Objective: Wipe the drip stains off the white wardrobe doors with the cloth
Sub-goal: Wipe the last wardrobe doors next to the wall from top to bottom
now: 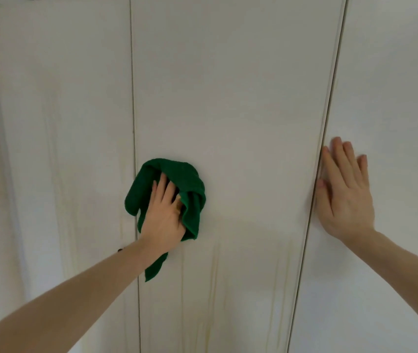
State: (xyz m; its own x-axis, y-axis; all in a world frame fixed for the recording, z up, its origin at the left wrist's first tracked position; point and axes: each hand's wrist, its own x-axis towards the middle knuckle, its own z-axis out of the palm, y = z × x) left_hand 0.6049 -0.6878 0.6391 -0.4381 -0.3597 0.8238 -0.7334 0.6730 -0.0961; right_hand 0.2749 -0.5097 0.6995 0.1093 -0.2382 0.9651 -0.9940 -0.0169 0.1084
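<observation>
Three white wardrobe doors fill the view: a left door [55,149], a middle door [233,103] and a right door [394,85]. My left hand [163,215] presses a bunched green cloth [177,174] against the middle door, close to its left edge; the fingers reach into the cloth's folds and the thumb side is wrapped by it. A corner of the cloth hangs below my wrist. My right hand [345,189] lies flat with straight fingers on the right door, beside the gap. Yellowish drip stains [213,289] run down the lower middle door and streak the left door.
Narrow dark gaps [134,123] separate the doors. The top left corner shows a sliver of something grey, too small to identify. Nothing else stands in front of the doors.
</observation>
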